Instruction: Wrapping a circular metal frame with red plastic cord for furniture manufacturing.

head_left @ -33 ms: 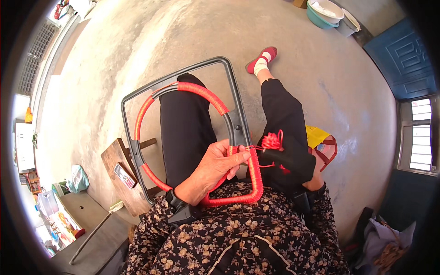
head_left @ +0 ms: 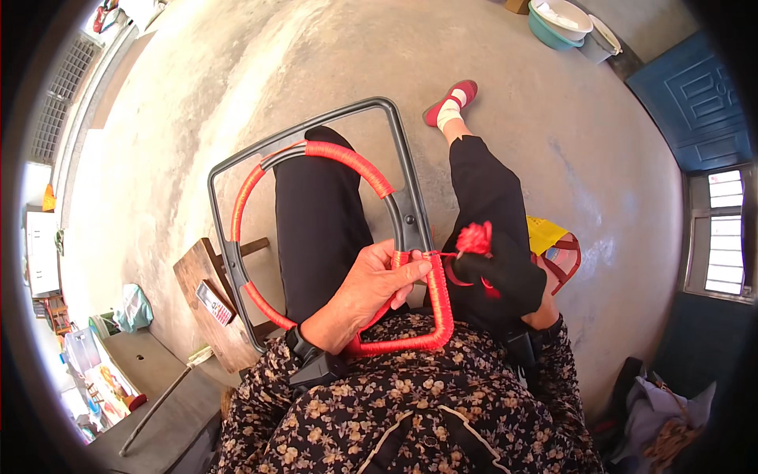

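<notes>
My left hand (head_left: 371, 288) is closed on the red-wrapped edge of a black tubular frame (head_left: 410, 182), thumb pressed on the cord. The frame rests over my lap, with a round inner ring partly bound in glossy red cord (head_left: 347, 160). A strand runs right from my thumb to a small bundle of red cord (head_left: 474, 238). Close to that bundle is my right hand (head_left: 542, 304); only skin near the wrist shows, and its fingers are hidden by something black or lost against the dark trousers. A red loop hangs below the bundle.
To my left, a phone with keys (head_left: 215, 302) lies on a wooden stool (head_left: 193, 272). A yellow and red bag (head_left: 554, 245) is beside my right leg. Basins (head_left: 557, 24) stand at the far right, near a blue door (head_left: 695, 103). A stick (head_left: 162, 403) leans at lower left.
The red cord bundle has shifted slightly right and up and looks more compact. The strand below it has changed shape. My left hand and the frame stay in place.
</notes>
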The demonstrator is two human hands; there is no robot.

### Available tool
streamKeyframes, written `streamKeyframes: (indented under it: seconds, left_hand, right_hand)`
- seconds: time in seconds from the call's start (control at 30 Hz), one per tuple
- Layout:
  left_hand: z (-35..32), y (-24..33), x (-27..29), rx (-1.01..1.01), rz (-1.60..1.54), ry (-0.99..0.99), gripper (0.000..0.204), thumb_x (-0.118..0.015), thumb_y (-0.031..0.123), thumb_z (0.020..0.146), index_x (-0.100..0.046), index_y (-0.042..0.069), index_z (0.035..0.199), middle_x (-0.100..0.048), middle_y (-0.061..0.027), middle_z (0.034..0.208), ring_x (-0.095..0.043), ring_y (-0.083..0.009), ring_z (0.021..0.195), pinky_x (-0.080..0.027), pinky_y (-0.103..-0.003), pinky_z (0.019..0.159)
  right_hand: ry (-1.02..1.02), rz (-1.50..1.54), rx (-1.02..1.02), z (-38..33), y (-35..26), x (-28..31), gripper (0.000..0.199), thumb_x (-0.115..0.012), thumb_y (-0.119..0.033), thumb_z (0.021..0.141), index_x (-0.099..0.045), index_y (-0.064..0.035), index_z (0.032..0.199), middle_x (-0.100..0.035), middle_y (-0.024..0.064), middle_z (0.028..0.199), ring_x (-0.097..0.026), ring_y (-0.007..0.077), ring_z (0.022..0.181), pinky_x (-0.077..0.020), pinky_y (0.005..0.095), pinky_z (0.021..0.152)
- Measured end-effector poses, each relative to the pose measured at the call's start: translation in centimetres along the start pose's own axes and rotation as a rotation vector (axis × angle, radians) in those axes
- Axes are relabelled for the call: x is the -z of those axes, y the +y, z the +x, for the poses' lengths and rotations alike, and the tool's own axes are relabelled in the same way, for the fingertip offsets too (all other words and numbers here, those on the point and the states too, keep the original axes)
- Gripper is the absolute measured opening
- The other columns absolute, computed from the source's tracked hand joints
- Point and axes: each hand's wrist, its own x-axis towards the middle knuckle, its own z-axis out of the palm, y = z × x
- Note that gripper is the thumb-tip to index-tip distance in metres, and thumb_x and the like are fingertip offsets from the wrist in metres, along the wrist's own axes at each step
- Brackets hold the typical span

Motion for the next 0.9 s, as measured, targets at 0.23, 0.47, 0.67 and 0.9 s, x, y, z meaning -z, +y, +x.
streamKeyframes:
  seconds: [0.23,0.47,0.67,0.9]
  left_hand:
    - [0.4,-0.1,0.0,0.062,0.056,0.046,0.013,-0.069,0.008,0.084,-0.058,0.004,0.089,-0.060,-0.0010,0.073,-0.044,-0.0044,0.042,-0.032,-0.019,0.035]
    - [0.8,-0.9,0.7,0.030,-0.023,-0.034,0.021,-0.064,0.020,0.089,-0.059,0.002,0.097,-0.063,-0.0058,0.082,-0.051,-0.0078,0.050,-0.037,-0.019,0.038]
    - [0.6,-0.3,1.1,0.083,-0.112,0.119,0.038,-0.047,0.041,0.096,-0.057,0.004,0.098,-0.064,-0.0065,0.090,-0.061,-0.0117,0.075,-0.048,-0.025,0.054]
    - [1.2,-0.6,0.7,0.195,-0.184,0.132,0.049,-0.040,0.048,0.097,-0.054,0.004,0.114,-0.066,-0.0105,0.101,-0.063,-0.0216,0.088,-0.052,-0.033,0.069]
  right_hand:
    - [0.197,1.079,-0.808,1.5,-2.6,-0.8,0.012,-0.047,-0.008,0.091,-0.048,-0.0024,0.081,-0.048,0.0040,0.066,-0.049,0.0120,0.058,-0.0372,0.0247,0.054]
    - [0.403,0.523,-0.652,-1.0,0.8,0.3,0.005,-0.053,0.000,0.088,-0.054,-0.0032,0.092,-0.057,0.0050,0.083,-0.054,0.0105,0.071,-0.0439,0.0247,0.062]
    - [0.076,0.844,-0.779,-5.1,1.1,2.5,0.031,-0.062,-0.001,0.084,-0.055,-0.0032,0.114,-0.063,0.0068,0.104,-0.058,0.0123,0.095,-0.0484,0.0260,0.080]
    - [-0.178,1.060,-0.771,2.1,-2.4,-2.6,0.051,-0.067,-0.011,0.081,-0.048,-0.0026,0.127,-0.063,0.0107,0.109,-0.060,0.0155,0.098,-0.0480,0.0307,0.086]
